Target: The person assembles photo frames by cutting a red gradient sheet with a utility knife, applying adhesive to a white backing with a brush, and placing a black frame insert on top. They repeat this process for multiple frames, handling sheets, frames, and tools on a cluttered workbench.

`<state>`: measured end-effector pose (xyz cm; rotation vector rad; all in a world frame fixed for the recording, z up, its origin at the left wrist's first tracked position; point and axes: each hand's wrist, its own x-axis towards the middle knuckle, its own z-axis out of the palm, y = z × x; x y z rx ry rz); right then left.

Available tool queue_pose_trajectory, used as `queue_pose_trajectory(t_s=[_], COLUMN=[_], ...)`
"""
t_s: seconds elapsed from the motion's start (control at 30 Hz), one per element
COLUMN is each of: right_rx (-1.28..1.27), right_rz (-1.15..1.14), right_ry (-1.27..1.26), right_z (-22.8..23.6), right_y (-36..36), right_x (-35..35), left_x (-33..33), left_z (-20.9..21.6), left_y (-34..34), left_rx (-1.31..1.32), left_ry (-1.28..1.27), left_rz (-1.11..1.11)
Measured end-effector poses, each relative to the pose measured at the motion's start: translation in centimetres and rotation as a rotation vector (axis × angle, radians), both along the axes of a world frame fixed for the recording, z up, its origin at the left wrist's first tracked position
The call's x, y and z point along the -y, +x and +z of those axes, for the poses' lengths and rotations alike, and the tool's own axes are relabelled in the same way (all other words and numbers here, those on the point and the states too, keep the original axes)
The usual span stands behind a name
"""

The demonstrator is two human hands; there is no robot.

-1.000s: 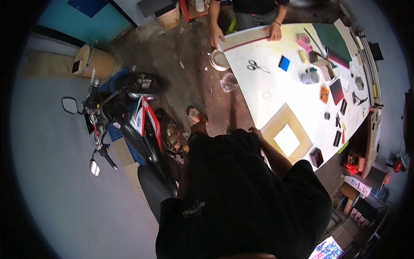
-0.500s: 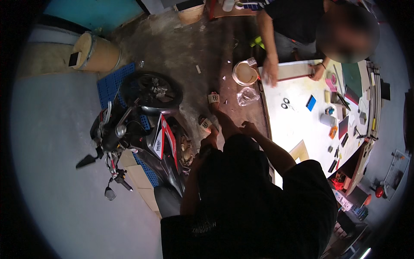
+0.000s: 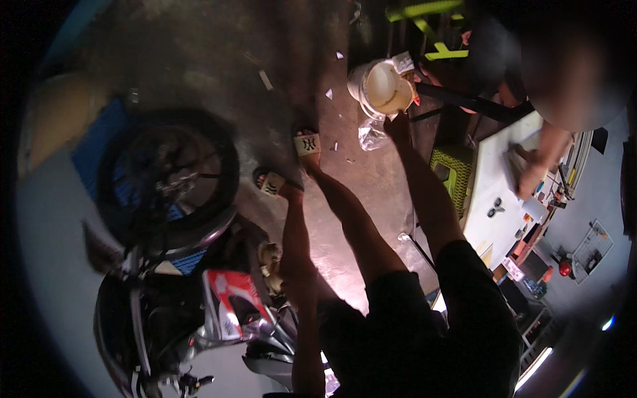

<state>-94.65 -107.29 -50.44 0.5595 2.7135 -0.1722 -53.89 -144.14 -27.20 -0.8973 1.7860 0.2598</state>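
Note:
A white bucket (image 3: 359,86) stands on the floor at the upper middle, pale inside, with a whitish scrap at its far rim. My right hand (image 3: 396,125) reaches down to its near rim, and the fingers close on the edge there; the hand is dark and partly blurred. A crumpled clear plastic bag (image 3: 373,135) lies just beside the bucket, below my fingers. My left hand (image 3: 297,282) is low by my left knee, against the leg; its fingers do not show clearly.
A motorcycle (image 3: 229,298) with red and white panels stands on the left, over blue plastic pallets (image 3: 99,136). At right is a white worktable (image 3: 488,215) with scissors (image 3: 495,207); another person's arm (image 3: 539,162) reaches over it. A green woven stool (image 3: 452,179) stands beside the table.
My right hand has moved from near my knee out to the bucket's rim. The view has tilted lower and closer to the floor. The other person's arm is now further along the table.

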Motion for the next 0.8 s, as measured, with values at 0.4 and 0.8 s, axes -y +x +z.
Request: queue_pose_trajectory(t_s=[0.4, 0.8], right_rx=[-0.39, 0.242], right_rz=[0.317, 0.282], right_ry=[0.611, 0.606], right_z=[-8.5, -8.5], right_y=[-7.0, -6.5], right_x=[-9.0, -7.9], left_x=[3.6, 4.3], left_z=[1.1, 1.6], left_y=[-8.2, -11.0], left_rx=[-0.072, 0.073], left_ry=[-0.06, -0.085], left_rz=[0.31, 0.364])
